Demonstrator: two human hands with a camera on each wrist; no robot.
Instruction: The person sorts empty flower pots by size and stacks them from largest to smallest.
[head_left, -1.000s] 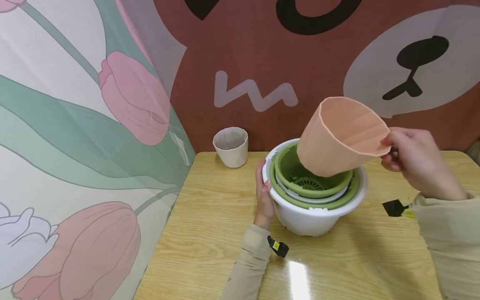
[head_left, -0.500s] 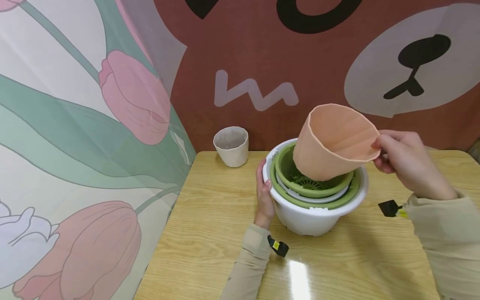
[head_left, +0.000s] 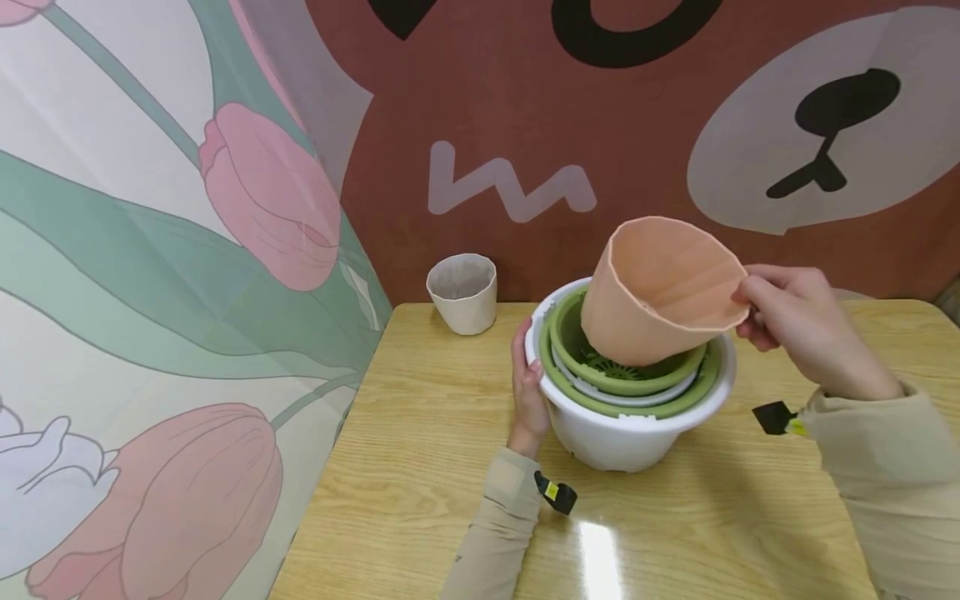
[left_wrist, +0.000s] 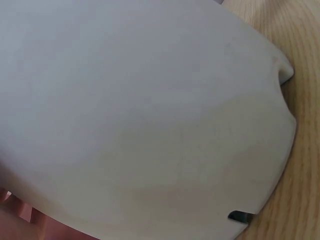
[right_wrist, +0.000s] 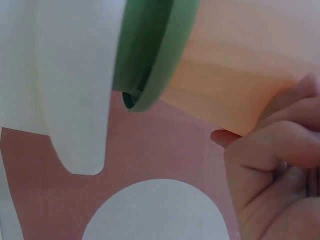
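In the head view my left hand [head_left: 529,400] holds the left side of a large white flower pot [head_left: 611,437], fingers and thumb at its rim. Nested inside the pot are green and pale pots or liners, the innermost a green pot [head_left: 637,386] with a slotted base. Above them hangs a tilted peach flower pot [head_left: 637,325], its mouth facing up and toward me. My right hand [head_left: 798,321] pinches its rim on the right side. In the right wrist view the peach pot [right_wrist: 220,95] reaches into the green rim [right_wrist: 170,65]. The left wrist view is mostly white pot wall [left_wrist: 150,110].
A small off-white faceted pot [head_left: 468,312] stands at the back left of the wooden table [head_left: 420,467], near the wall. A printed cloth [head_left: 510,100] hangs right behind the table, and a tulip-patterned one [head_left: 225,350] covers the left side.
My right hand has lowered the peach pot and moved it a little left, closer into the green pot. The left hand and the white pot stay where they were.
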